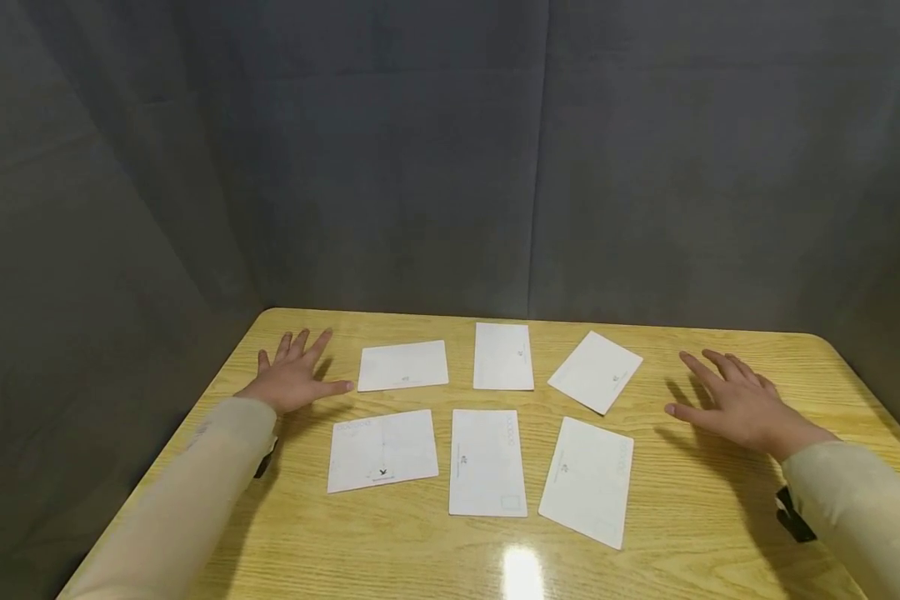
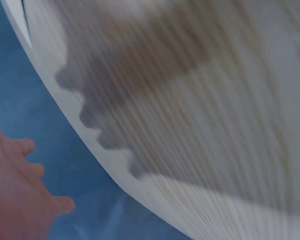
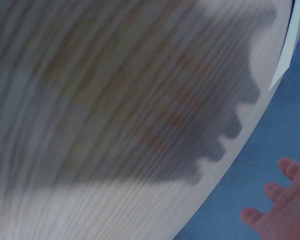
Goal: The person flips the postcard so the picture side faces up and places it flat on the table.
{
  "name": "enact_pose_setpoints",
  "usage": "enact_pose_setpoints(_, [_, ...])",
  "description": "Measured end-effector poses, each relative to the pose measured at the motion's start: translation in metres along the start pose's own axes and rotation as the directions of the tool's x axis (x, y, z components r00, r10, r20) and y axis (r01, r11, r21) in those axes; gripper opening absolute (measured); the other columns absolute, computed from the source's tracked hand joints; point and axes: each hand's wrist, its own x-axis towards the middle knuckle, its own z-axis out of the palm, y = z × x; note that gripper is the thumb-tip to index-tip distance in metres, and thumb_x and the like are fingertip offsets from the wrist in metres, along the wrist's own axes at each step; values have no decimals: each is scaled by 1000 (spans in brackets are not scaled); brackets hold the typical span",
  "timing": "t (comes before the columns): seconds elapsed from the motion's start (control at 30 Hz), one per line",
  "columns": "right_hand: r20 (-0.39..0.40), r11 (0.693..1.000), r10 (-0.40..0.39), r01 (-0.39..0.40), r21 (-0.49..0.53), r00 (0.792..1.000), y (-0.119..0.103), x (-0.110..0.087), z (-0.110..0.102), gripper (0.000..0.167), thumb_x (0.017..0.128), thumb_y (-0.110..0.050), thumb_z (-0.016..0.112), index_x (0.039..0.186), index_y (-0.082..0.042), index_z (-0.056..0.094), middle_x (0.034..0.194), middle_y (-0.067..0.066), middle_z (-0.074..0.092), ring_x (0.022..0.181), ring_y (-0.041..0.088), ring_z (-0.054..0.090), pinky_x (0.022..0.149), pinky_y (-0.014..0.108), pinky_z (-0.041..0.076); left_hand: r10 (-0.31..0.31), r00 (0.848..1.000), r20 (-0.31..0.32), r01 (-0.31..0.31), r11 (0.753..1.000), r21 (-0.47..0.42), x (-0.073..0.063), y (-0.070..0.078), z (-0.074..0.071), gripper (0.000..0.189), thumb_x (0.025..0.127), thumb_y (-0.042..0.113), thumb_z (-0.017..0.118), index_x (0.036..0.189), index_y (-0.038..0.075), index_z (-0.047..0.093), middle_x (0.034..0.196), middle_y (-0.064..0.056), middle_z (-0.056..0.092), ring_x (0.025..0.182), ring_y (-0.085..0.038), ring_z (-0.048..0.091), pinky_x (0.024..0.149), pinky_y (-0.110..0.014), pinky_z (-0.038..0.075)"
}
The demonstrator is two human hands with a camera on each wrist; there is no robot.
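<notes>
Left hand [image 1: 292, 381]: fingers spread wide, nearly straight, holding nothing, raised over counter [image 1: 682, 542]. Right hand [image 1: 742, 407]: likewise spread, empty, shadow beneath. Between hands: six white cards lying flat, two rows of three. Far-row sideways card [image 1: 402, 367] nearest left thumb; far tilted card [image 1: 596, 372] and near tilted card [image 1: 587, 482] toward right hand. Pale sleeves [image 1: 172, 500] behind hands; dark curtain [image 1: 390, 167] beyond them.

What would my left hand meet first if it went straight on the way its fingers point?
Probably the dark cloth behind the table: your left hand has its fingers aimed past the far edge, left of the leftmost back-row card, though depth is hard to judge.
</notes>
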Motion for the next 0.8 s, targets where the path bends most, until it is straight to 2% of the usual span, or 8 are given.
enact_pose_setpoints(0.23, [-20, 996, -50, 51, 78, 999, -21, 10, 1, 94, 99, -57, 61, 162, 1, 21, 156, 39, 24, 137, 63, 28, 101, 80, 28, 29, 1000, -3, -29, 998, -51, 19, 26, 7, 112, 89, 79, 55, 168, 19, 1, 170, -23, 0, 153, -48, -10, 114, -74, -7])
enact_pose_setpoints(0.47, [-79, 979, -67, 80, 186, 995, -48, 27, 5, 86, 102, -53, 58, 160, 4, 27, 155, 36, 34, 138, 57, 35, 106, 74, 32, 51, 999, 5, -50, 992, -112, 38, 71, 13, 108, 92, 70, 59, 168, 21, 0, 170, -21, 2, 155, -42, -6, 119, -69, -3])
enact_pose_setpoints(0.57, [-102, 968, -75, 97, 233, 992, -61, 35, 8, 83, 103, -50, 58, 158, 6, 30, 152, 34, 39, 136, 53, 41, 105, 70, 36, 70, 998, 4, -68, 987, -145, 44, 90, 14, 109, 91, 64, 65, 168, 21, 1, 171, -19, 4, 156, -38, -2, 121, -65, 4])
enact_pose_setpoints(0.7, [-115, 950, -89, 119, 289, 989, -76, 45, 14, 80, 104, -46, 58, 156, 9, 33, 150, 33, 43, 132, 50, 48, 104, 65, 42, 102, 995, 14, -95, 960, -262, 49, 112, 16, 110, 90, 54, 73, 168, 23, 2, 172, -14, 6, 157, -34, 4, 121, -62, 18])
enact_pose_setpoints(0.8, [-126, 942, -106, 140, 304, 986, -87, 53, 18, 77, 104, -42, 59, 155, 10, 33, 148, 32, 46, 131, 49, 50, 105, 62, 43, 111, 993, 26, -95, 931, -354, 52, 123, 20, 108, 91, 50, 74, 168, 24, 3, 172, -11, 5, 157, -33, 5, 120, -61, 20])
